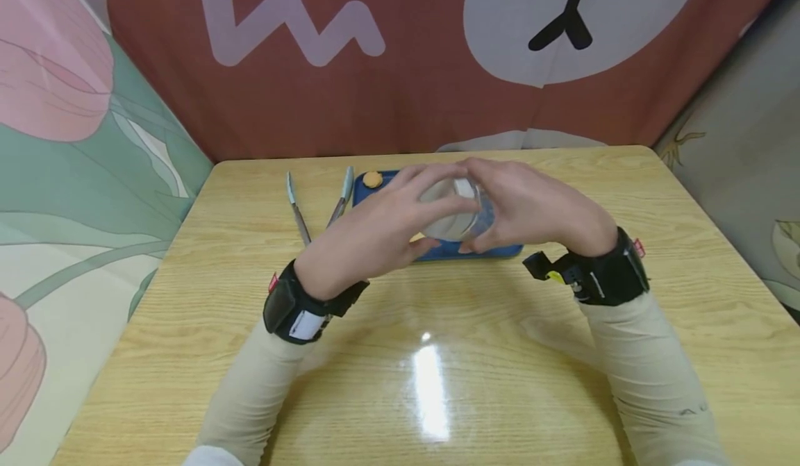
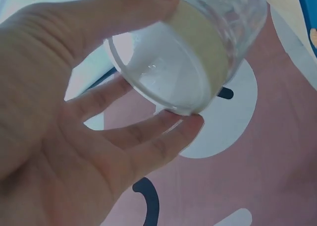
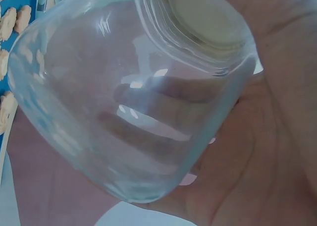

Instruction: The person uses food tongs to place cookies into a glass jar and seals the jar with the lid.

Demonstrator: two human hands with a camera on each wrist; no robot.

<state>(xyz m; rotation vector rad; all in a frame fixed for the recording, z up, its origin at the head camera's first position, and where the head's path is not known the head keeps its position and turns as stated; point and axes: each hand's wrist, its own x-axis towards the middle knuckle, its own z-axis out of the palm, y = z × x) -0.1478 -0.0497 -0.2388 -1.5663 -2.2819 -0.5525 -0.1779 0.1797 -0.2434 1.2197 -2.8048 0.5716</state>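
A clear glass jar (image 3: 89,112) with a pale, cream-rimmed lid (image 2: 161,72) is held tilted above the table, its lid end turned toward my left hand. My left hand (image 1: 378,230) grips the lid by its edge, the thumb on one side and fingertips on the other. My right hand (image 1: 537,205) wraps round the jar's body; several of its fingers show through the glass in the right wrist view. Nothing can be seen inside the jar. Beneath both hands lies a blue tray (image 1: 511,251), mostly covered from the head view.
A round biscuit (image 1: 372,179) sits at the tray's far left corner, and several more biscuits (image 3: 22,19) show in the right wrist view. Left of the tray are metal tongs (image 1: 339,205) with light blue ends. The wooden table (image 1: 487,362) meets a printed cloth (image 1: 350,112) behind.
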